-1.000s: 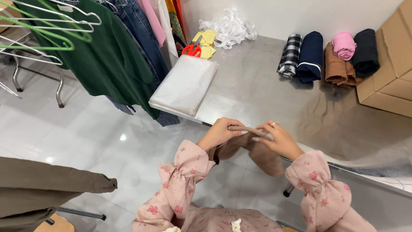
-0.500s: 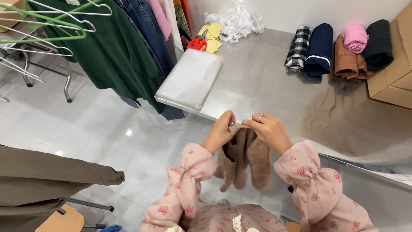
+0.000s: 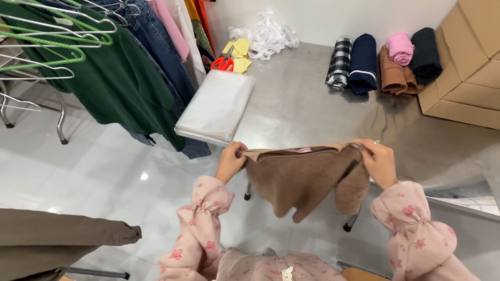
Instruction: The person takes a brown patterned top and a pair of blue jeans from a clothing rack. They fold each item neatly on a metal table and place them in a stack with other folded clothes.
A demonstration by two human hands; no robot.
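Soft fuzzy brown garment [image 3: 304, 177] stretched between both hands.

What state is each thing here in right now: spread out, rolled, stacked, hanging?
Brown garment: stretched out between left hand and right hand, hanging below.
Clear bags: stacked flat on table.
Rolled clothes: rolled, in a row.
Red scissors: lying closed.
Green garment: hanging.
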